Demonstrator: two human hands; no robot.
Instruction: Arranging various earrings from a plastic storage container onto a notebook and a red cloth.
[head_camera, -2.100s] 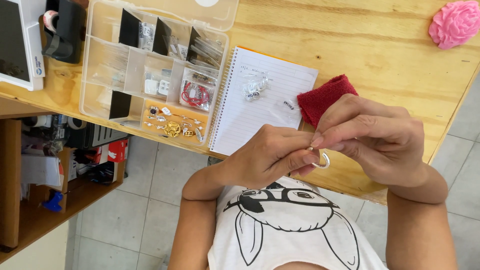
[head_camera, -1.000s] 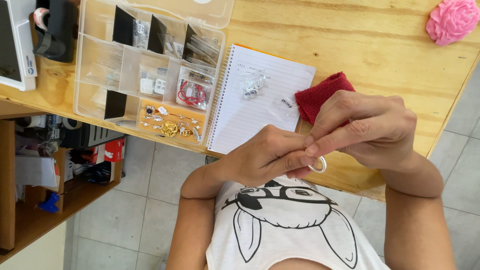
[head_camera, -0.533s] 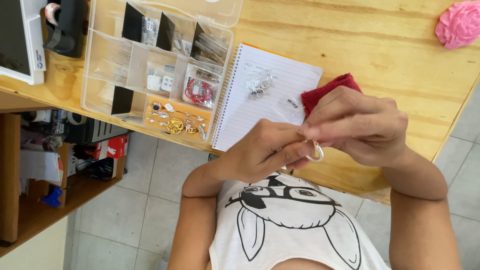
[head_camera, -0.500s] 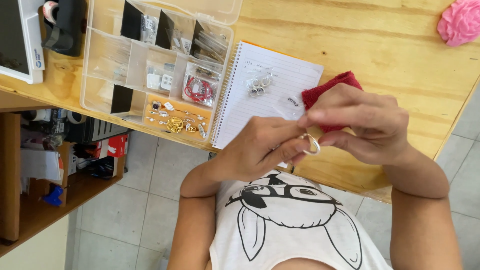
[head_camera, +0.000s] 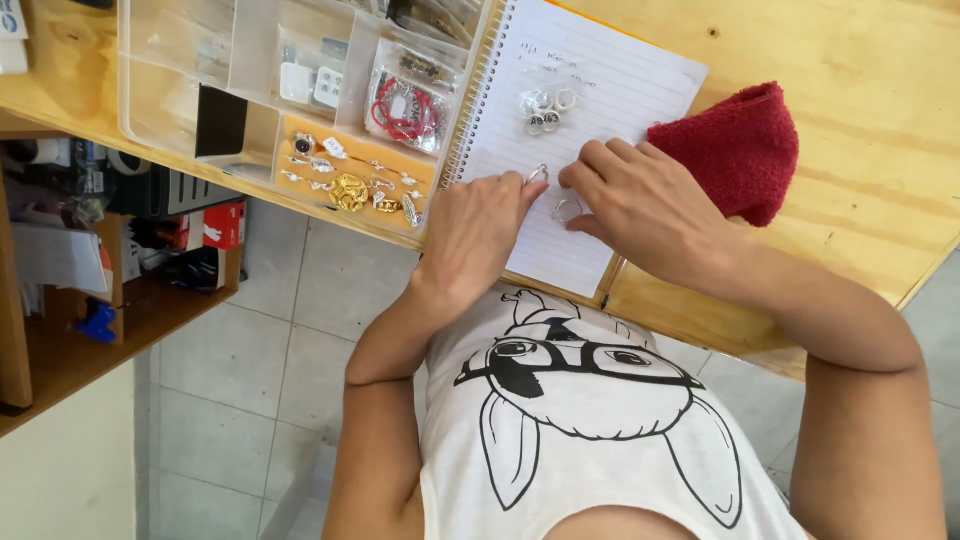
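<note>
Your left hand (head_camera: 478, 232) has its fingers pinched narrow on a small silver ring (head_camera: 538, 173), held just over the notebook (head_camera: 590, 110) so it stays off the table (head_camera: 880, 190). Your right hand (head_camera: 645, 208) presses a second ring (head_camera: 567, 209) flat on the page. Farther off sit more rings (head_camera: 545, 110), with the red cloth (head_camera: 735, 150) to the right and the compartment box (head_camera: 300, 90) to the left.

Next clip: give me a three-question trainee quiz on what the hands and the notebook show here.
1. True or false: the left hand pinches a small ring over the notebook.
2. What lies on the page by the right hand's fingertips? A) a ring B) a pen C) a coin
3. Which colour is the cloth beside the notebook?

Key: 1 true; 2 A, the second ring; 3 red.
</note>
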